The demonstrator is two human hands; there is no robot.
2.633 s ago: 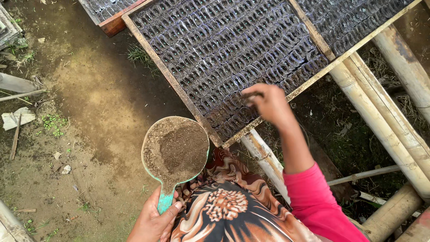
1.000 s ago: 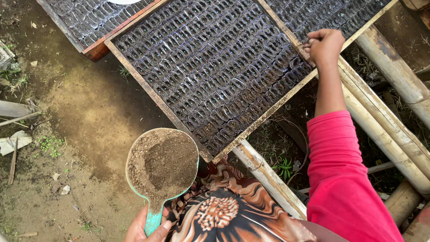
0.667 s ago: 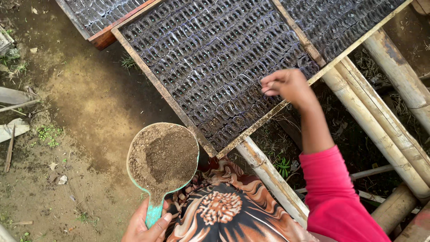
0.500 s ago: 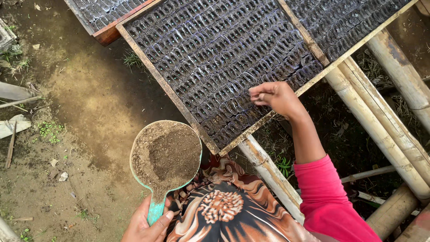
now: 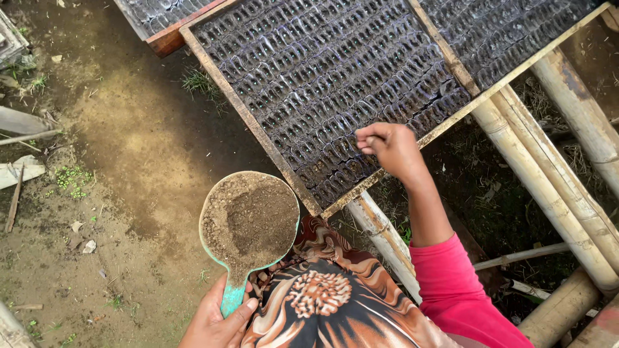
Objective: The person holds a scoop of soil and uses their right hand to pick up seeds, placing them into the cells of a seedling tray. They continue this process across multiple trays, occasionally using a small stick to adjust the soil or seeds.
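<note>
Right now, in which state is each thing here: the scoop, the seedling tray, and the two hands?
Green scoop: heaped with brown soil, held level by its handle.
Seedling tray: rows of small dark cells in a wooden frame, resting on bamboo poles.
Left hand: closed around the scoop handle.
Right hand: fingers pinched together over the near edge of the tray; what they hold cannot be told.

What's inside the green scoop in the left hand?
The green scoop is heaped with dry brown soil, dented in the middle. The soil hides the scoop's bottom. The left hand grips its handle.
</note>
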